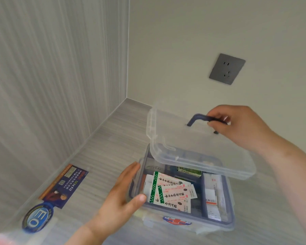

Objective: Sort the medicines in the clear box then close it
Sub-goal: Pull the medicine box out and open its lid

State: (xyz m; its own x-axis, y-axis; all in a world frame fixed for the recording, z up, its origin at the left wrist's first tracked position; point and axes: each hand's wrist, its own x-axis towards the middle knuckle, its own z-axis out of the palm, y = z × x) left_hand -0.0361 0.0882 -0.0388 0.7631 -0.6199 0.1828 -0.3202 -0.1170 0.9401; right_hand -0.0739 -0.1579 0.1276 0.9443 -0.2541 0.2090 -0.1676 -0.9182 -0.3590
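The clear box [226, 221] stands on the grey surface with a blue inner tray and a red-cross sticker on its front. Inside lie white-and-green plaster packets [171, 191], a white medicine box [212, 195] at the right and a green packet [189, 171] at the back. My right hand [240, 126] grips the dark blue handle [198, 118] of the clear lid [193, 147], which hangs tilted over the back of the box. My left hand [124, 193] rests flat against the box's left wall, thumb on the front rim.
A dark blue leaflet [65, 184] and a round blue sticker [37, 217] lie on the surface to the left. Walls meet in a corner behind; a grey power socket [227, 68] is on the right wall.
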